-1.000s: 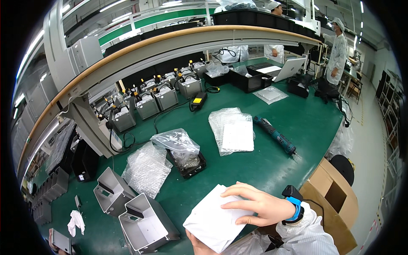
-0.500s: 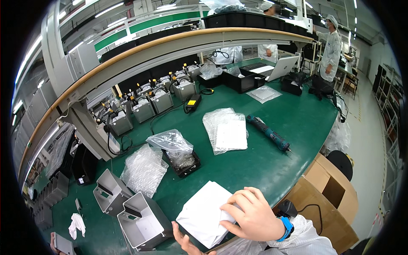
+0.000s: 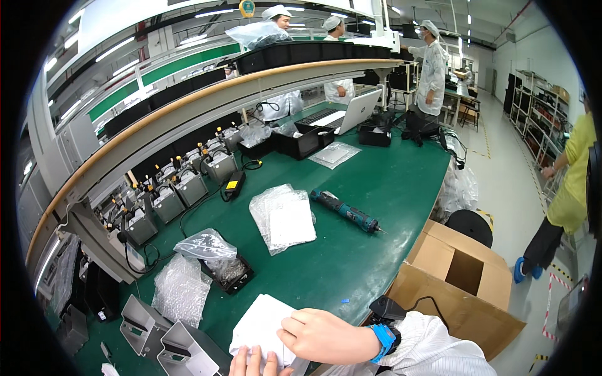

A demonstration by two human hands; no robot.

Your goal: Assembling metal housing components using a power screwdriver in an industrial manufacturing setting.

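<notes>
A stack of white sheets lies at the near edge of the green bench. My left hand rests on its near side with fingers apart; the thumb and palm are out of the picture. From the right, my right hand reaches over the stack, its fingers bent and closed at the sheets' right side; the fingertips are partly hidden. Two grey open housings stand left of the stack. Beyond them are bubble wrap and a black tray of small parts under a clear bag.
Farther off lie bubble-wrap pouches with a white card and a teal electric screwdriver. Grey units with cables line the back left, below a shelf. A laptop stands at the back. An open cardboard box is at the right.
My view has turned right, so the bench sits farther left. My left hand has moved from beside the stack onto it. A person in yellow has appeared at the right.
</notes>
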